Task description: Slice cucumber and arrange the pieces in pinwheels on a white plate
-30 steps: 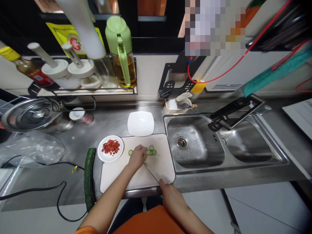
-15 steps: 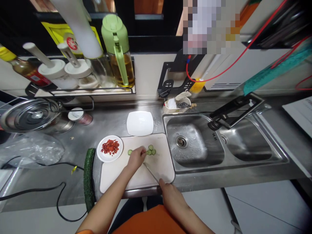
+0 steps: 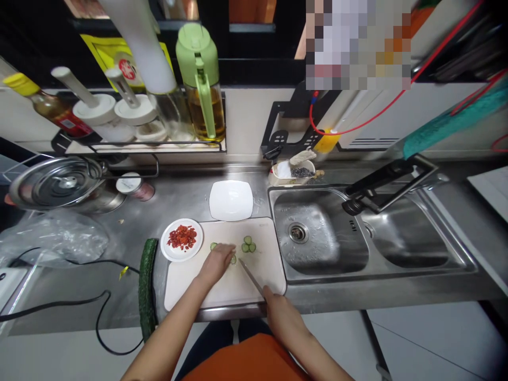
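Okay, far left: a round stainless-steel pot lid (image 3: 65, 185) sits on the grey steel counter (image 3: 186, 198). A crumpled clear plastic bag (image 3: 55, 238) lies just in front of it, and a black cable (image 3: 59, 304) loops near the counter edge. A whole dark green cucumber (image 3: 146, 288) lies lengthwise just beside the left edge of the white rectangular cutting board (image 3: 222, 288). A small round white plate of chopped red chilli (image 3: 181, 239) overlaps the board's far-left corner.

The left hand (image 3: 216, 262) is on the board, palm down, fingers curled over a short cucumber piece (image 3: 234, 259) and pinning it; most of the piece is hidden under the hand. The thin knife blade (image 3: 251, 278) slants across the board with its tip just beside that piece. Three round green cucumber slices (image 3: 248, 244) lie together on the board, beyond the blade tip.

The right hand (image 3: 283, 317), at the board's near-right corner, is clenched on the knife; the handle is hidden inside the fist. A square white plate (image 3: 230, 200) stands behind the board. A double stainless-steel sink (image 3: 317, 233) is to the right.
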Demonstrator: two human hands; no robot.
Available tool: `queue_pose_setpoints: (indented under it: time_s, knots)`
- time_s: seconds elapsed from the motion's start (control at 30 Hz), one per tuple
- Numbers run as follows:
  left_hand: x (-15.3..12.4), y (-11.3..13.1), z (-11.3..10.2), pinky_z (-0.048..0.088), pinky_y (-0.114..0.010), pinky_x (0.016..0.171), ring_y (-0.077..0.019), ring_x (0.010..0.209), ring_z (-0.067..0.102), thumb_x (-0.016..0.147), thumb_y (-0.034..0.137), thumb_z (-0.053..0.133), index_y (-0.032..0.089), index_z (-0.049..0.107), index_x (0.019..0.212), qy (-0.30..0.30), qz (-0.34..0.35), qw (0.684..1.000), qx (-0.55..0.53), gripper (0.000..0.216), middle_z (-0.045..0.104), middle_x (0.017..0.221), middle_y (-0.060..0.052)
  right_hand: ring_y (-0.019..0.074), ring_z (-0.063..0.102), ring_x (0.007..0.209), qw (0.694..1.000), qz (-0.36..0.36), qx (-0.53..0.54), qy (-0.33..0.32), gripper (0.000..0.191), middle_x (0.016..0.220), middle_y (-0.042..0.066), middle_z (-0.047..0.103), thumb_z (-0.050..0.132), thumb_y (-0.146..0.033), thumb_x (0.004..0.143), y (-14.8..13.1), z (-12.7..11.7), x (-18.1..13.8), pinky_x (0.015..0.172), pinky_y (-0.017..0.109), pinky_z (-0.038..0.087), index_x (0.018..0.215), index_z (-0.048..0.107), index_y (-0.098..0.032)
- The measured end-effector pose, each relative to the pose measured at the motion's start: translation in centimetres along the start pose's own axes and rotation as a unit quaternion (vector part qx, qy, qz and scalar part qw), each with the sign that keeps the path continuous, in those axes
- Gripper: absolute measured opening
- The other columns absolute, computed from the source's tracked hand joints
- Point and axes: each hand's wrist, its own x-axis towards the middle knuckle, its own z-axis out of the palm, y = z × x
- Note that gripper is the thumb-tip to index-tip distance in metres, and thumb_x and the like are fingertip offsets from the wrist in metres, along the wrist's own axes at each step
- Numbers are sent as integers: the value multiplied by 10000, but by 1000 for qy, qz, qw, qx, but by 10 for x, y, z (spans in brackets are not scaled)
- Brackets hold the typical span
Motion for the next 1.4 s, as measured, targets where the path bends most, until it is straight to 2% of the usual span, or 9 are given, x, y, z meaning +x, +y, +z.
queue_pose_setpoints:
  time_s: [0.1, 0.2, 0.33, 0.47, 0.57, 0.7, 0.8, 0.93, 1.4]
  knots:
    - [-13, 10, 16, 469, -364, 800, -222, 871, 565, 817, 276, 578, 172, 586, 1021, 72, -101, 990, 64, 229, 616, 881, -78, 246, 634, 909, 1000, 7, 0, 9, 485, 939, 131, 659, 300, 20, 785, 1, -1, 0, 647, 275, 399, 1191, 492, -164]
    - [-22, 19, 27, 464, -368, 790, -232, 878, 551, 787, 278, 604, 177, 581, 951, 96, -141, 980, 100, 194, 580, 851, -74, 243, 637, 913, 1000, 10, -6, 14, 483, 944, 125, 662, 291, 33, 782, 2, -1, 0, 642, 269, 393, 1170, 498, -166]
    - [-22, 20, 27, 455, -365, 809, -223, 888, 541, 785, 208, 572, 190, 586, 937, 75, -121, 987, 79, 155, 573, 844, -59, 239, 640, 907, 1000, 9, -6, 18, 459, 949, 122, 663, 304, 29, 784, 1, -2, 1, 630, 263, 387, 1146, 505, -171]
    - [-20, 11, 19, 450, -371, 838, -219, 930, 536, 766, 147, 555, 201, 600, 971, 40, -67, 996, 39, 217, 594, 916, -61, 244, 638, 907, 1000, -1, -12, 26, 436, 933, 128, 662, 306, 23, 793, 0, -1, 2, 628, 267, 393, 1130, 510, -164]
    - [-22, 6, 16, 452, -370, 857, -217, 973, 533, 759, 120, 549, 205, 591, 1023, 38, -36, 998, 18, 281, 609, 974, -63, 242, 639, 901, 1000, -8, -17, 23, 441, 934, 124, 663, 326, 20, 789, -3, 0, 3, 628, 266, 400, 1145, 503, -171]
    - [-29, 5, 19, 462, -387, 854, -225, 971, 540, 753, 141, 580, 192, 562, 1065, 76, -58, 995, 19, 317, 612, 985, -70, 245, 639, 906, 999, -19, -37, 26, 456, 947, 127, 663, 343, 21, 787, -10, 3, 5, 643, 268, 419, 1172, 497, -169]
    - [-34, 6, 23, 472, -396, 829, -232, 940, 553, 756, 175, 600, 193, 572, 1022, 107, -83, 990, 29, 268, 610, 934, -69, 243, 640, 910, 998, -28, -52, 32, 491, 963, 134, 662, 327, 35, 783, -15, 6, 6, 659, 272, 433, 1197, 499, -164]
    - [-36, 6, 28, 481, -385, 808, -226, 908, 559, 757, 183, 609, 193, 588, 973, 132, -84, 987, 35, 217, 611, 905, -64, 238, 639, 920, 997, -33, -61, 37, 530, 972, 140, 663, 311, 33, 800, -18, 8, 7, 673, 271, 442, 1269, 464, -158]
    - [-35, 5, 30, 482, -388, 821, -220, 897, 557, 753, 163, 602, 191, 605, 968, 148, -82, 985, 19, 216, 609, 890, -58, 242, 634, 922, 996, -31, -75, 37, 462, 953, 139, 659, 286, 12, 829, -21, 4, 8, 666, 268, 444, 1194, 507, -165]
